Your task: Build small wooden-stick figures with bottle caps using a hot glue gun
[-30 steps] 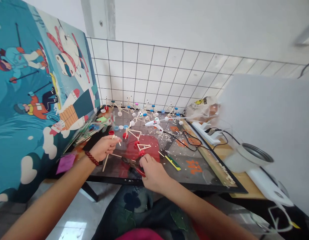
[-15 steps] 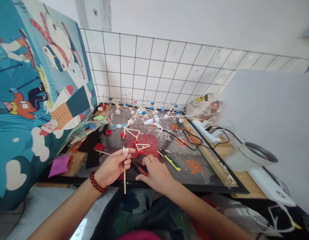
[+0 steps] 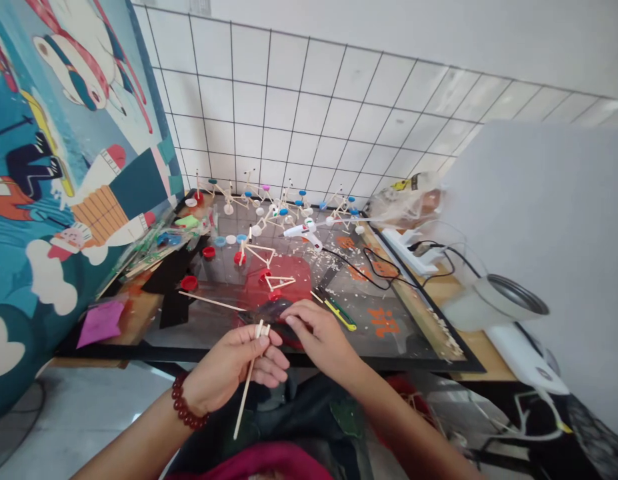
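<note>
Just over the table's front edge, my left hand (image 3: 243, 360) pinches thin wooden sticks between thumb and forefinger; one long stick (image 3: 245, 400) slants down toward my lap, and short ends (image 3: 263, 329) stick up past the thumb. My right hand (image 3: 321, 333) is closed around a pair of dark pliers (image 3: 275, 309), blurred and mostly covered by the fingers. Beyond both hands, a triangular stick frame (image 3: 280, 281) with red bottle caps (image 3: 275, 294) lies on the red patch. A loose stick (image 3: 212, 301) rests to the left.
A white glue gun (image 3: 305, 231) lies mid-table, its cord running right. Several stick-and-cap models (image 3: 283, 212) stand along the back. A yellow-green cutter (image 3: 340, 315) is right of my right hand. Wood scraps (image 3: 333, 257) are scattered about. A power strip (image 3: 411, 250) sits at right.
My left hand has come lower and nearer to me, its stick tilting and its fingers spreading below. My right hand has closed in on the pliers. The view has shifted slightly downward.
</note>
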Tool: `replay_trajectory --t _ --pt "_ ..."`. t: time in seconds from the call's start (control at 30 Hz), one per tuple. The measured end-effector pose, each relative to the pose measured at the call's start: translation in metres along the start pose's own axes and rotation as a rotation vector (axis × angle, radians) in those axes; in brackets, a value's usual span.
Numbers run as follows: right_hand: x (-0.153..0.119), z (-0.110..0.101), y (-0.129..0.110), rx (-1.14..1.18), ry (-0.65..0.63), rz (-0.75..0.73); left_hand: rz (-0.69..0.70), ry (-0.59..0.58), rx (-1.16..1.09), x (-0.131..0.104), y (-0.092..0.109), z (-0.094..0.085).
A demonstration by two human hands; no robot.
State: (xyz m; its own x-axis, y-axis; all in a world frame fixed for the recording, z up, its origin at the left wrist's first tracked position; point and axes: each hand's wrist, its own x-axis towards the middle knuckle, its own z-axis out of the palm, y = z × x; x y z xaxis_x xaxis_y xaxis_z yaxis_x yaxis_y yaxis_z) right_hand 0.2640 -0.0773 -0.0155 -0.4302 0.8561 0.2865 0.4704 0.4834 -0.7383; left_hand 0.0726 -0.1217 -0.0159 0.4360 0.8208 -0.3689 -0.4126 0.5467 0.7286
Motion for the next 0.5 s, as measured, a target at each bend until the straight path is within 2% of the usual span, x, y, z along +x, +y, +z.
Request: replay_trajectory --t 0.07,0.13,0.33,0.5 --pt "-0.002 0.001 -0.003 0.223 -0.024 0.028 -0.042 -0.017 0.011 -0.001 -0.006 0.003" --pt "-0.004 0.004 -0.003 0.343 -0.044 0.068 -0.066 -0.031 0.013 0.000 -0.012 0.005" --pt "-0.009 0.010 -0.001 0.510 -0.010 0.229 -0.133 -0.083 0.022 0.000 -0.020 0.007" --pt "-0.014 0.011 -0.004 0.589 -0.033 0.298 -0.153 -0.130 0.017 0.000 -0.022 0.007"
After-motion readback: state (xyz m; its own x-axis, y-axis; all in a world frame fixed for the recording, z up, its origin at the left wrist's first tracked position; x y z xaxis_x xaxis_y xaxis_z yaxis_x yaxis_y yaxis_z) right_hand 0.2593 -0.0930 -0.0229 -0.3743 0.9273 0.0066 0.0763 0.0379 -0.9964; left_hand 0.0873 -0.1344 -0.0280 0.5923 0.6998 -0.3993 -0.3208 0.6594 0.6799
